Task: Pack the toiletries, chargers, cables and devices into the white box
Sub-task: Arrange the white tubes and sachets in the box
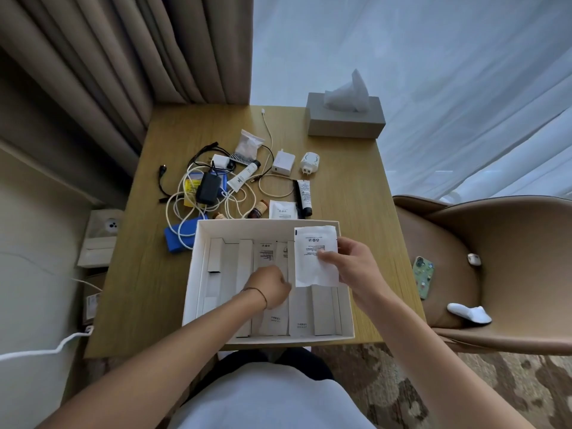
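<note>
The right hand (349, 267) is pinching a flat white sachet (314, 258) over the white box's (198, 261) right side; the left hand (269, 287), fingers curled, is pressing packets (272, 317) inside, holding nothing visible. Best laying the sachet flat atop them. Its print is too small to read.

Both bare forearms reach forward side by side, the left hand (268, 284) curled into a loose fist, knuckles up, a thin cord around its wrist, while the right hand (353, 264) is raised higher, thumb and fingertips pinched together.
</note>
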`<state>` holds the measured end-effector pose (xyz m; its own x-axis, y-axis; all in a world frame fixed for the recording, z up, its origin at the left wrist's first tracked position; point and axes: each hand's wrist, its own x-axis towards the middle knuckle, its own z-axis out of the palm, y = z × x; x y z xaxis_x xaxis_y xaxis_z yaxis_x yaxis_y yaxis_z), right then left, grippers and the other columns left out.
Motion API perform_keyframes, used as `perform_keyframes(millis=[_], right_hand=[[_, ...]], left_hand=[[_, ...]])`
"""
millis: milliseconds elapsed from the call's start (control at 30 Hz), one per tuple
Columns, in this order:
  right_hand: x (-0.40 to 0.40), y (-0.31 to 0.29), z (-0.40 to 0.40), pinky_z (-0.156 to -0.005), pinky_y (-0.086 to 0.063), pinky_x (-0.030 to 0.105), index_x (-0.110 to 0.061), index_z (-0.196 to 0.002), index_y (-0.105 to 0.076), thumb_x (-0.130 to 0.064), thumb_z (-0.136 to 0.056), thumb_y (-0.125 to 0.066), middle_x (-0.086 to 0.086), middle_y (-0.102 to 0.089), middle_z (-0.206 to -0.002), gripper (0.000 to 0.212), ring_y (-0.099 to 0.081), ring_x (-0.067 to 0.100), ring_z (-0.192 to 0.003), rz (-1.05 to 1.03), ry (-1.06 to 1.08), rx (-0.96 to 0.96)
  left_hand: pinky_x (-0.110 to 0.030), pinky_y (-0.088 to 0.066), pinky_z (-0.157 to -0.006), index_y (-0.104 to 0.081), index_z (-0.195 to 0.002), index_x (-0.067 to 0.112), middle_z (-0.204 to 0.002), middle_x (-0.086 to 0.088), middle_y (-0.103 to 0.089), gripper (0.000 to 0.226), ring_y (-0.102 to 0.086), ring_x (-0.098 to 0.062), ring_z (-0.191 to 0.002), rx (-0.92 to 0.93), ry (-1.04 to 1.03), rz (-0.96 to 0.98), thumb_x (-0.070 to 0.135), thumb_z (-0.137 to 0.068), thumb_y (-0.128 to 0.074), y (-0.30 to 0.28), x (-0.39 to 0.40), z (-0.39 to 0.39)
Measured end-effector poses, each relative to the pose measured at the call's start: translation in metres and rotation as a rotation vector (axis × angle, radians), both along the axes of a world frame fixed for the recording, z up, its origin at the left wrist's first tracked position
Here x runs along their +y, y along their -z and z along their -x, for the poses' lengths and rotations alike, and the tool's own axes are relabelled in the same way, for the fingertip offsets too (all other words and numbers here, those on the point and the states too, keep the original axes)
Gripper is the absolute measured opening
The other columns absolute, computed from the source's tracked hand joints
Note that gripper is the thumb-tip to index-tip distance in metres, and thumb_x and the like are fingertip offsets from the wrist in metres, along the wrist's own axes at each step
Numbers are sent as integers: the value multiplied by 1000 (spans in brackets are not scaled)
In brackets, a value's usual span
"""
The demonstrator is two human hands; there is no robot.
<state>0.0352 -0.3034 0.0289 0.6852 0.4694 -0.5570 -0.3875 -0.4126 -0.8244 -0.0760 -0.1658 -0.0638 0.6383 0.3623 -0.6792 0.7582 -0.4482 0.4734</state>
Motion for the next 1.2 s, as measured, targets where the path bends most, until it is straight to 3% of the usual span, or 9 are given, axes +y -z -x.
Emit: perform_keyframes(millis=[100, 200, 300, 433, 567, 767, 900, 1067, 1200], right_hand=[[13, 4, 8, -79, -62, 42, -10, -108, -70, -10, -88, -75, 7, -77, -103, 20, -75, 23, -93, 32, -45, -37], [25, 13, 19, -63, -58, 25, -13, -104, -70, -10, -86, -77, 3, -76, -102, 20, -74, 18, -91, 70, -148, -73], [34, 30, 30, -60, -54, 22, -21, -99, -67, -8, -84, -78, -2, -73, -96, 22, -71, 15, -86, 164, -286, -58], [40, 61, 39, -56, -56, 22, -15, -107, -65, -6, -88, -72, -2, -71, -91, 22, -69, 15, -79, 327, -436, -34], [42, 85, 45, -60, -60, 27, -12, -95, -67, -6, -91, -70, 6, -74, -92, 8, -71, 19, -76, 438, -470, 23], [42, 104, 53, -63, -65, 34, -10, -85, -69, -9, -89, -74, 9, -76, -89, 7, -76, 22, -76, 515, -496, 39], [43, 109, 58, -57, -62, 31, -10, -86, -70, -25, -89, -75, 5, -74, -79, 16, -73, 20, -64, 649, -641, -178], [44, 103, 62, -51, -38, 26, -22, -90, -55, -46, -87, -72, -1, -64, -91, 30, -59, 20, -81, 779, -794, -467], [48, 83, 64, -50, -42, 28, -20, -74, -53, -53, -92, -60, -4, -58, -71, 38, -55, 15, -63, 793, -824, -620]], left_hand=[[-23, -46, -63, -73, -93, 21, -88, 2, -71, 20, -65, -14, -81, -128, -25, -76, 25, -94, -53, -19, 21, 23], [-18, -46, -66, -71, -101, 27, -91, 8, -70, 19, -62, -5, -83, -246, -138, -105, 24, -97, -53, -39, 42, 45], [-26, -56, -75, -71, -102, 26, -90, 8, -71, 17, -66, -8, -86, -313, -217, -111, 20, -96, -56, -53, 55, 62], [-39, -60, -81, -71, -97, 23, -86, 3, -73, 16, -69, -14, -85, -379, -302, -57, 15, -94, -58, -65, 62, 74], [-43, -59, -83, -71, -99, 21, -86, 1, -74, 15, -69, -15, -84, -414, -323, -14, 15, -94, -58, -70, 64, 78], [-44, -59, -84, -70, -96, 24, -87, 1, -74, 14, -69, -15, -86, -437, -336, 6, 15, -94, -59, -73, 64, 81], [-42, -59, -84, -70, -99, 23, -88, 2, -73, 14, -68, -14, -87, -440, -317, -12, 16, -95, -58, -74, 66, 81], [-38, -59, -83, -69, -100, 25, -90, 3, -73, 14, -68, -12, -88, -445, -287, -29, 18, -95, -58, -74, 67, 76], [-36, -60, -81, -69, -101, 26, -91, 3, -73, 14, -68, -11, -87, -469, -264, -50, 19, -96, -58, -78, 68, 70]])
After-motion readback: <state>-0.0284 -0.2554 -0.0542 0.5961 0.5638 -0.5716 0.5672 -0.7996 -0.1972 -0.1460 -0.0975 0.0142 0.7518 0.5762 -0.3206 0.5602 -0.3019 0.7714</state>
